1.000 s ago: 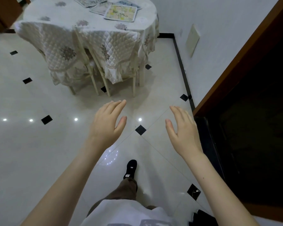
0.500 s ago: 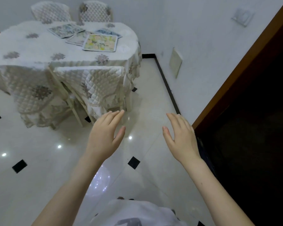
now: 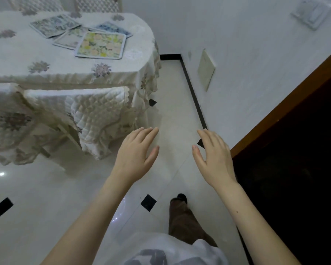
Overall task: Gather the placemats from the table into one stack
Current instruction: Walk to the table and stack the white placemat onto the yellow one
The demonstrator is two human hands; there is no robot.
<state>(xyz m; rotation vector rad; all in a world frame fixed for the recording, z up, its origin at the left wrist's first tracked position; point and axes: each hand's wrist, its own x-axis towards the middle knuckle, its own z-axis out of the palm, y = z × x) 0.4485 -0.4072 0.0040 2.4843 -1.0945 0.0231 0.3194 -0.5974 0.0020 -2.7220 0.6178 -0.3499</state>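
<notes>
**Walk up to the desk first**

I hold my left hand point(image 3: 135, 155) and right hand point(image 3: 214, 159) out over the shiny white floor point(image 3: 36, 188), fingers straight and a little spread, holding nothing. The four flowery placemats point(image 3: 101, 44) lie overlapping on the desk with the white quilted cloth point(image 3: 46, 62), well apart from me. I should step closer, past the covered chair point(image 3: 96, 111), then grab the yellow mat on top.

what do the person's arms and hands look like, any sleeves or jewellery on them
Both forearms are bare to the bottom edge of the picture: no sleeves show. The left hand and the right hand wear no gloves, and no rings, watch or bracelet show. Nails look short and unpainted.
</notes>
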